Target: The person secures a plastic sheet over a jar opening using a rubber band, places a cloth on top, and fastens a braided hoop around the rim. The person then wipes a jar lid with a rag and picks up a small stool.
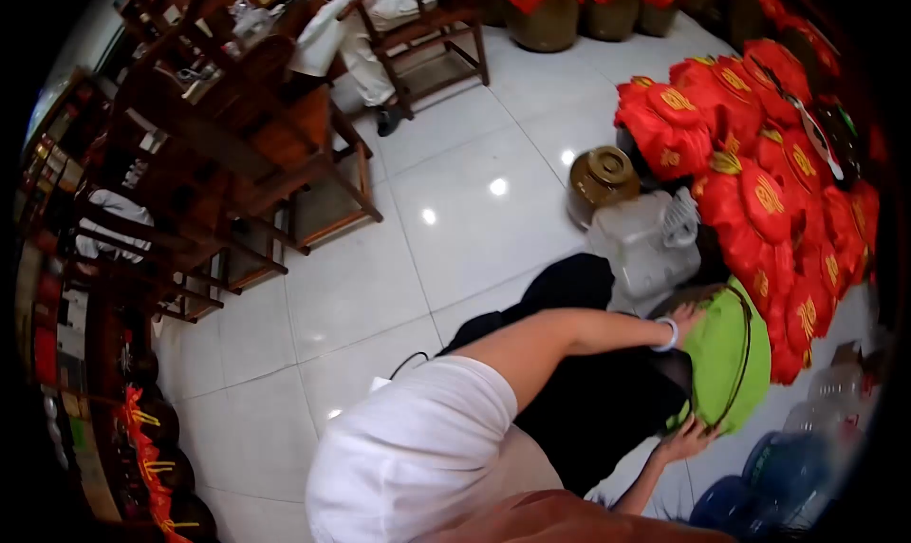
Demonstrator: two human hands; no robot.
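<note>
Near the right side is a bright lime-green cloth (738, 358), stretched in a rounded shape with a dark cord or seam curving along it. My left hand (685, 323), a white bracelet on its wrist, is at the upper edge of the cloth, its fingers on the fabric. At the lower edge, my right hand (689, 439) grips the cloth between thumb and fingers. What lies under the cloth is hidden. Just above it stands a translucent plastic jug (645, 244), beside a brown lidded jar (604, 180).
Red-cloth-covered jars (759, 192) crowd the right side, with more jars (541, 26) along the top. Large clear and blue plastic bottles (788, 467) stand at lower right. Dark wooden chairs (285, 154) and a seated person's leg (370, 73) are at upper left. White tiles (446, 201) cover the floor.
</note>
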